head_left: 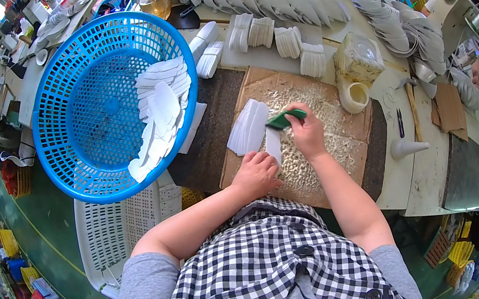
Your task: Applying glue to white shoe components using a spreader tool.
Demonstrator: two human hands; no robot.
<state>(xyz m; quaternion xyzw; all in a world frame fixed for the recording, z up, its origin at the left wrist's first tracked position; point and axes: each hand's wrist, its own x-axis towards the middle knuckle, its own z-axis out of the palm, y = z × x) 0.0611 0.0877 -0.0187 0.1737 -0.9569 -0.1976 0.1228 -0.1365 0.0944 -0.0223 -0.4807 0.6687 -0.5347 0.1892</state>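
Note:
My right hand (pixel 307 132) is closed round a green brush (pixel 286 118), its working edge at the top end of a narrow white cut piece (pixel 273 145). The lower end of that piece lies under the curled fingers of my left hand (pixel 257 173), which hold it on the board. To its left rests a fanned stack of white pieces (pixel 247 127). Beneath everything is a brown cardboard sheet (pixel 344 160), crusted with dried, pale glue-like residue. Whether bristles show on the brush I cannot make out.
A big blue basket (pixel 47 129) with white pieces stands left, above a white crate (pixel 98 238). Bundled white pieces (pixel 260 32) line the back. To the right are a crusted clear container (pixel 357 55), a cream cup (pixel 356 98), a hammer (pixel 413 109) and a pen (pixel 400 123).

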